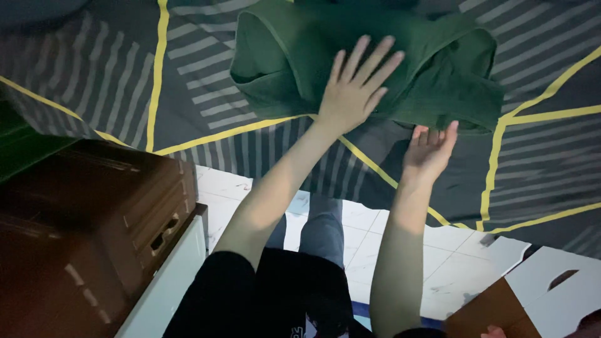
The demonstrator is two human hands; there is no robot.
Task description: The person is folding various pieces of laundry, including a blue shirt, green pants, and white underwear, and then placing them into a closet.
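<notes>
A dark green garment (pixel 294 44) lies bunched on a grey bedspread (pixel 113 81) with pale stripes and yellow lines. My left hand (pixel 357 87) rests flat on the garment's near edge, fingers spread, holding nothing. Palm up, fingers apart, my right hand (pixel 431 149) hovers just below the garment's lower right edge, beside the cloth; whether it touches I cannot tell. Both bare forearms reach forward from my dark top.
A brown wooden drawer unit (pixel 94 219) stands at the lower left, close to my left arm. White tiled floor (pixel 369 244) shows below the bed edge. A white and brown cardboard box (pixel 532 294) sits at the lower right.
</notes>
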